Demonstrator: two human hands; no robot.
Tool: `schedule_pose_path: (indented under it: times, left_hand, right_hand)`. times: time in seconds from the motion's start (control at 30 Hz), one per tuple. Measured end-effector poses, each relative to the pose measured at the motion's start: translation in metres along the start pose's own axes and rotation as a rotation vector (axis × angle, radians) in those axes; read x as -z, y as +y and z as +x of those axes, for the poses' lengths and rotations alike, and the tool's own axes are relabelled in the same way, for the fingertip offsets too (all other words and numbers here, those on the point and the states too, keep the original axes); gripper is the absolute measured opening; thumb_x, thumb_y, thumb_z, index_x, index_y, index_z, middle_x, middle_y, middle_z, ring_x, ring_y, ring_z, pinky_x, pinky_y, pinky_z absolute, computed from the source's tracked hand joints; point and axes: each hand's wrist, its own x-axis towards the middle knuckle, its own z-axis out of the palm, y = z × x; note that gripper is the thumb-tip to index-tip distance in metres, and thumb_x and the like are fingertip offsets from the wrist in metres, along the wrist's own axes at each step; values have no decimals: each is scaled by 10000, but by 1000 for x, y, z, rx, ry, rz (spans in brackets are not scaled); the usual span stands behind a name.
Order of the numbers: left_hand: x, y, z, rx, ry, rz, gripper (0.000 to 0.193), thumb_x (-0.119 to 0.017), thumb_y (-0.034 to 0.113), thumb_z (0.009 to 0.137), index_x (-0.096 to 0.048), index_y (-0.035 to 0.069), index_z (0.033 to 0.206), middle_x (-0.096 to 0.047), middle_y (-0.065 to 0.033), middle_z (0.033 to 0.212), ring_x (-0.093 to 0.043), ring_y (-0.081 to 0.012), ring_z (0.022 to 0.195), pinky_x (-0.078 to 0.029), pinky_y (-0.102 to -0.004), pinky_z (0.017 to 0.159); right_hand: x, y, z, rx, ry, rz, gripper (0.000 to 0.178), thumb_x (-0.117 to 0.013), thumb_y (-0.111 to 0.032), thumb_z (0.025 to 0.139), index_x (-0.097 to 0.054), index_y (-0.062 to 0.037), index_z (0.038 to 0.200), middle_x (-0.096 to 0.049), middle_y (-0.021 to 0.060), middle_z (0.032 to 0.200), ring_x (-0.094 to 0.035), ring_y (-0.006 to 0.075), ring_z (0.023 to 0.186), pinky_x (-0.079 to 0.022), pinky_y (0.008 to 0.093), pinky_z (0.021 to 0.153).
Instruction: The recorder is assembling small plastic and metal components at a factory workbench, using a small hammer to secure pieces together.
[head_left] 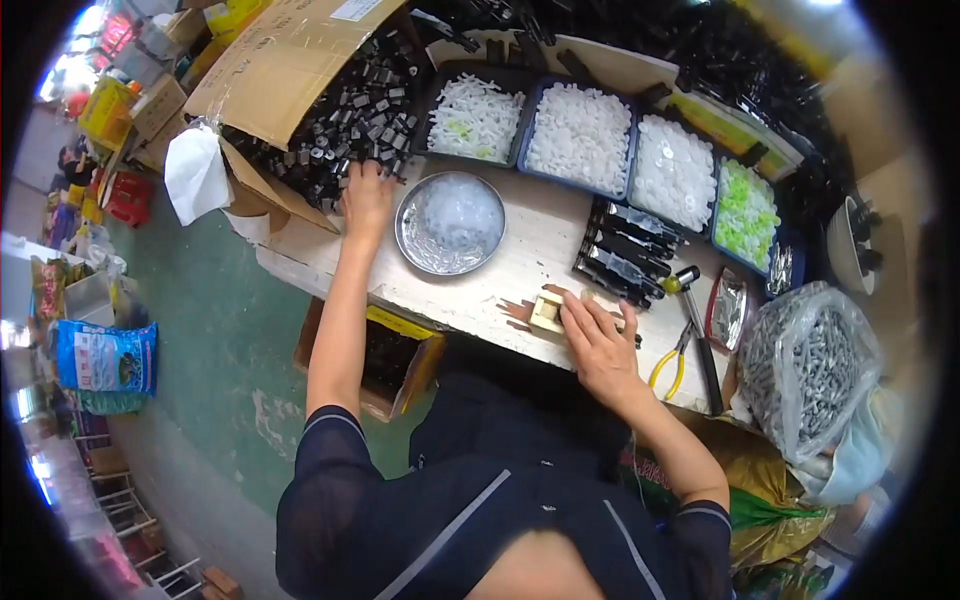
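My left hand [367,198] reaches into a heap of small black block-shaped parts [375,118] spilling from an open cardboard box [270,70]. Its fingers are slightly apart on the heap, with the tips partly hidden among the parts. My right hand [606,350] lies with outstretched fingers over the right part of a small cream-coloured block with a recess [546,311], its thumb apart. What lies under those fingers is hidden. Between the hands stands a round metal bowl [451,222] with a whitish, translucent content. Long glossy black parts [625,250] are lined up beyond my right hand.
Trays of white sticks [475,115], white pieces [580,135], clear-white pieces [675,170] and green-white pieces [745,212] line the back. Right of my hand lie yellow-handled pliers [670,368], a hammer [703,345] and a bag of grey metal parts [815,365]. A carton [405,390] stands below the table.
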Motion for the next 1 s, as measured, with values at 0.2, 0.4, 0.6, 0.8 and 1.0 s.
schedule_pose_path:
  times: [0.2, 0.4, 0.6, 0.8, 1.0]
  left_hand:
    - [17, -15, -37, -17, 34, -69, 214, -700, 153, 705, -613, 26, 853, -563, -162, 870, -580, -350, 789, -457, -419, 689]
    - [22, -56, -48, 144, -95, -400, 225, -735, 136, 694, -667, 21, 875, -621, -90, 713, -582, -178, 626, -457, -313, 566]
    - [81, 40, -67, 485, -367, -1433, 197, -637, 56, 813, -617, -6, 998, -629, -66, 779, -600, -144, 530, -509, -251, 471]
    - [57, 168, -134, 330, -742, -1261, 122, -652, 15, 774, -595, -17, 877, -607, -56, 755, -612, -120, 602, -511, -226, 501]
    - [33, 183, -153, -180, -452, -754, 137, -709, 44, 685, -622, -23, 767, -530, -98, 718, -520, -153, 551, -436, -262, 518]
  right_hand:
    - [-14, -8, 7, 36, 14, -19, 466, -528, -174, 828, -441, -35, 1263, -378, 66, 1393, -346, 182, 1281, -123, 533, 1053]
    - [-9, -1, 9, -25, 53, 213, 418, -600, -210, 815, -511, -52, 1192, -456, 69, 1325, -425, 226, 1191, -211, 493, 1013]
    - [-4, 15, -1, -193, 360, 518, 194, -609, -117, 804, -619, -20, 972, -605, 76, 1092, -522, 247, 1008, -328, 378, 890]
    - [-4, 13, -1, -267, 415, 581, 150, -608, -109, 805, -626, -28, 930, -624, 59, 1014, -534, 233, 950, -345, 359, 853]
    - [-10, 11, -7, -226, 446, 516, 127, -621, -89, 787, -624, -32, 900, -625, 54, 973, -541, 232, 912, -358, 369, 844]
